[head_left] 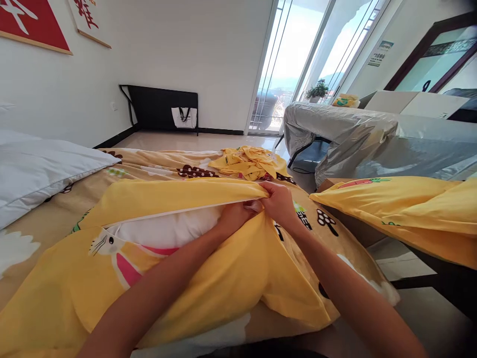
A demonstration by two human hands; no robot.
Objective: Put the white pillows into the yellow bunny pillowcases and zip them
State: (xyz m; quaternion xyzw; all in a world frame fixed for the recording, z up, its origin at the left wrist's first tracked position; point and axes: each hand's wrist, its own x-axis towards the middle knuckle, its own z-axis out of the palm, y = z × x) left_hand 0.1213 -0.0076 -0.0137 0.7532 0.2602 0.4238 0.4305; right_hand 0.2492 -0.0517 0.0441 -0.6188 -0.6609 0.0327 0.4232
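A yellow pillowcase [219,268] with a rabbit print lies in front of me, its long zipper-edged opening spread apart. Inside the opening a white pillow [167,229] shows; the rest of it is covered by the fabric. My right hand [278,200] is closed on the upper edge of the pillowcase, near the right end of the opening. Just left of it, my left hand [238,215] reaches over the lower edge, its fingers curled and pinching at the same end of the opening. Its fingertips are partly hidden by the cloth.
Beneath lies a tan patterned bedspread [149,161]. A white pillow without a yellow case [48,166] is at left, and a crumpled yellow cloth [251,161] lies farther back. Another yellow cushion [406,204] stands at right. Behind it is a plastic-covered table [343,119] with an open carton [413,103].
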